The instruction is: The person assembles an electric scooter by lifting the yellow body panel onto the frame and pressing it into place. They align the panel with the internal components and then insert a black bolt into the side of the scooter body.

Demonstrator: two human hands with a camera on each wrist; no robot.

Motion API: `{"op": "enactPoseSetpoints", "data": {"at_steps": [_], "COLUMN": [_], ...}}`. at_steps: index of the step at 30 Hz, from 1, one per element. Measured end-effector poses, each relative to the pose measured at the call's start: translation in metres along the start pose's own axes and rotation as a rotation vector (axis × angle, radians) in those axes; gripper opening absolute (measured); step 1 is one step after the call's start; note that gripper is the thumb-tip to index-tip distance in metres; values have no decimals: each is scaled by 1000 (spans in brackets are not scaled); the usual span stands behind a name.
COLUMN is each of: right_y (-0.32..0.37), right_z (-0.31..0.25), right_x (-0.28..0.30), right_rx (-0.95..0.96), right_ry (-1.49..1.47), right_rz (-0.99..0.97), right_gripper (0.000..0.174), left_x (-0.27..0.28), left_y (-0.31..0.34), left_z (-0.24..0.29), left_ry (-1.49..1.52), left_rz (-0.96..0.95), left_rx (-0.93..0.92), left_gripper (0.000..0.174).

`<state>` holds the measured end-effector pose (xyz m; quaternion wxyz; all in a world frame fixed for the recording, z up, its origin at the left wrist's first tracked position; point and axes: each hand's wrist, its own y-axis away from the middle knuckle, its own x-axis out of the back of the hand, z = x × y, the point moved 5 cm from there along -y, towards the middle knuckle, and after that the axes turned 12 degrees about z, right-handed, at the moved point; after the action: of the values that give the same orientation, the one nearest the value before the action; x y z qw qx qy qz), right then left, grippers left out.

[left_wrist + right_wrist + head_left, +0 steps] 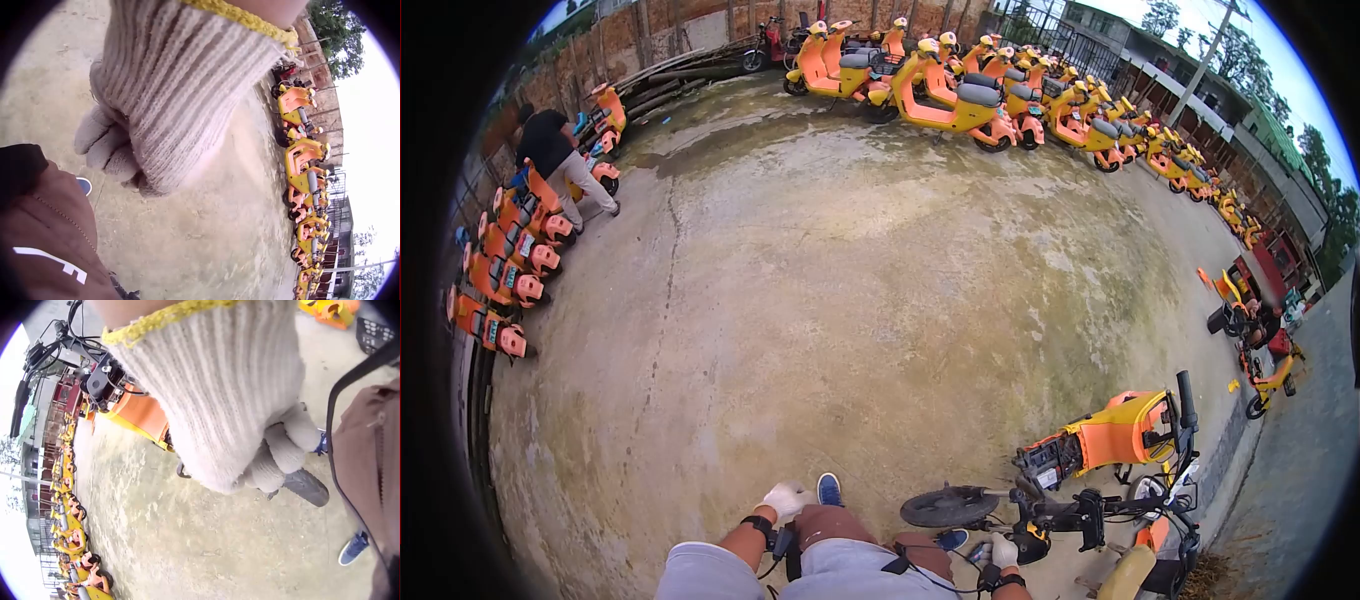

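Observation:
The left hand (788, 500), in a white knitted glove, hangs in front of the left thigh; in the left wrist view that hand (169, 106) has loosely curled fingers (109, 147) and nothing is seen in them. On the other side the gloved right hand (1004, 550) is low beside the right leg, near a black wheel (950, 507) of a partly dismantled yellow-orange scooter (1115, 435). The right wrist view shows the right hand (219, 400) with loosely bent fingers (284, 450) and no held object visible; the wheel (306, 487) lies beyond them.
Rows of yellow-orange scooters (940, 90) stand along the back and right. At the left, a person in a black shirt (545, 140) bends beside more scooters (495, 325). Another scooter (1270, 380) is at the far right. Concrete ground (820, 270) spans the middle.

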<state>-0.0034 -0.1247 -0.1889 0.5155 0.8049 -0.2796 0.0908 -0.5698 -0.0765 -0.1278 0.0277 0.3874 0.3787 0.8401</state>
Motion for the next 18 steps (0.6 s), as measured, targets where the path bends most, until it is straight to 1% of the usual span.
{"op": "enactPoseSetpoints", "data": {"at_steps": [1, 3, 4, 5, 6, 7, 9, 10, 11, 13, 15, 16, 18], "right_y": [15, 56, 57, 56, 56, 54, 34, 56, 50, 75, 74, 88, 75], "right_z": [-12, -49, -60, -68, -75, -84, -92, -111, -116, -133, -132, -136, -126], "right_x": [-22, -76, -105, -128, -148, -164, -188, -186, -194, -192, -187, -188, -188], "right_rx": [50, 112, 49, -22, -101, -72, -256, -112, -175, -5, 13, 22, -28], "right_ry": [93, 200, 112, 30, -46, -58, -273, -157, -238, -149, -106, -106, -180], "right_rz": [-13, -174, -279, -382, -481, -530, -834, -487, -620, -272, -365, -377, -429], "right_gripper": [28, 24, 23, 21, 20, 18, 17, 16, 17, 17, 22, 29, 31], "left_x": [5, 21, 25, 47, 51, 43, 27, 19, 14, 4, -4, -6, -8], "left_y": [-2, -19, -21, -3, -3, -2, -1, 3, 13, 21, 12, 8, -9], "left_z": [-22, -83, -111, -114, -139, -173, -235, -262, -279, -306, -316, -319, -313], "left_ry": [33, 72, 152, 162, 212, 265, 222, 198, 162, 80, -141, -249, -213], "left_rz": [36, 136, 184, 166, 182, 196, 231, 250, 251, 247, 188, 153, 13], "left_rx": [33, 91, 156, 269, 309, 353, 434, 474, 507, 559, 404, 330, 368], "left_gripper": [44, 44, 43, 43, 43, 42, 42, 41, 41, 41, 40, 40, 41]}}
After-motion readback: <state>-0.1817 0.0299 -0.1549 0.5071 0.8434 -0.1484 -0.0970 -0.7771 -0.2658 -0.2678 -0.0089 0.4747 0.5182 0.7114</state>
